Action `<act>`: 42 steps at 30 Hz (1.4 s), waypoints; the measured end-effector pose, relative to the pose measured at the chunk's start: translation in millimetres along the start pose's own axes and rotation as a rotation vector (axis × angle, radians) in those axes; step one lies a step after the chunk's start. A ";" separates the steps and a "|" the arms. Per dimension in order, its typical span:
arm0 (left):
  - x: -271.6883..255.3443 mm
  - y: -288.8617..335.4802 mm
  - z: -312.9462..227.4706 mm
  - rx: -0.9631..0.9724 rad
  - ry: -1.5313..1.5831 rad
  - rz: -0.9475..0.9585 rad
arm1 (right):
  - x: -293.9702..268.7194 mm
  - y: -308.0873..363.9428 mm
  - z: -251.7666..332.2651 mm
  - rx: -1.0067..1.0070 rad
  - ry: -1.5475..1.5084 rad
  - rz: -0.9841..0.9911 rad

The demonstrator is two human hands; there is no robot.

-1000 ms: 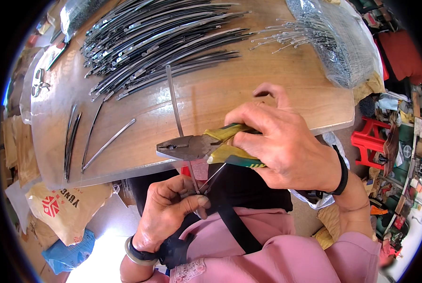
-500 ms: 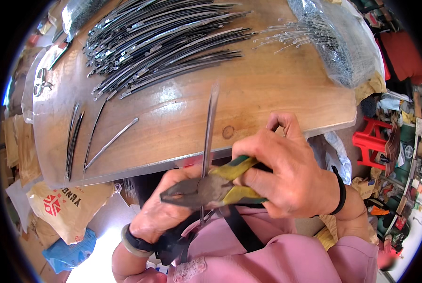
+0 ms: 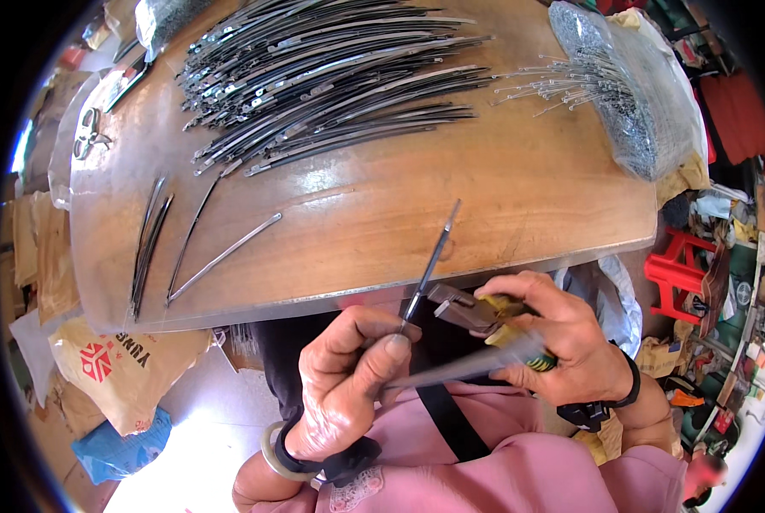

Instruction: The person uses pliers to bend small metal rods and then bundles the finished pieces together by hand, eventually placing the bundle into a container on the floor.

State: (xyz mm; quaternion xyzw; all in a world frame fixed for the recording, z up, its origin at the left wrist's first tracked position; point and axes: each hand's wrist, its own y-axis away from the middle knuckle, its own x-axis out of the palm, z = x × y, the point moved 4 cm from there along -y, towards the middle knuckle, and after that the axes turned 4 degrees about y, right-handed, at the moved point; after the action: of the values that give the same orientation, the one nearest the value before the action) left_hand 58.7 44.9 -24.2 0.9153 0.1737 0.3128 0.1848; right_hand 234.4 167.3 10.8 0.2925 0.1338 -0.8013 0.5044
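Observation:
Below the table's near edge, my left hand [image 3: 352, 368] pinches a thin dark metal strip [image 3: 436, 252] between thumb and fingers. One end of it slants up and to the right. Combination pliers [image 3: 472, 309] with yellow and green handles are in the grip of my right hand [image 3: 558, 338]. Their jaws point left, close to the strip but apart from it, and look parted. A blurred grey strip-like length [image 3: 476, 363] runs from my left hand toward the right; whether it belongs to the same strip I cannot tell.
A big pile of dark metal strips [image 3: 314, 85] covers the far part of the wooden table [image 3: 528, 205]. Several loose strips [image 3: 151, 248] lie at left, near scissors [image 3: 90, 134]. A clear bag of looped wires [image 3: 626, 103] sits far right. A red stool [image 3: 677, 278] stands beyond.
My right hand has drawn the pliers right, away from my left hand; they now point at the strip. The strip has tilted from near upright to the right. My left hand has moved right.

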 end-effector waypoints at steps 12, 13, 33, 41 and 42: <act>-23.5 1.7 -10.8 0.215 -0.214 -0.235 | 25.4 -35.5 16.0 -0.329 0.306 0.088; -24.9 -0.7 -20.3 0.245 -0.220 -0.234 | 24.7 -45.6 19.7 -0.331 0.281 0.072; -33.5 -50.5 -118.8 0.468 -1.322 -0.163 | -102.9 -83.5 29.5 -0.346 0.850 -0.647; -34.3 -88.9 -97.9 0.741 -1.681 -0.168 | -112.6 -24.8 5.5 -0.287 -0.521 -0.923; -32.5 -89.4 -96.7 0.721 -1.680 -0.151 | -106.5 -20.5 -9.0 -0.273 -0.579 -0.915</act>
State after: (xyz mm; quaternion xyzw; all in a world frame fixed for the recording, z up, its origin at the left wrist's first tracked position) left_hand -45.1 130.9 -9.5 0.8302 0.1288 -0.5418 -0.0264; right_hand 253.3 259.0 66.3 -0.0953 0.2058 -0.9616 0.1546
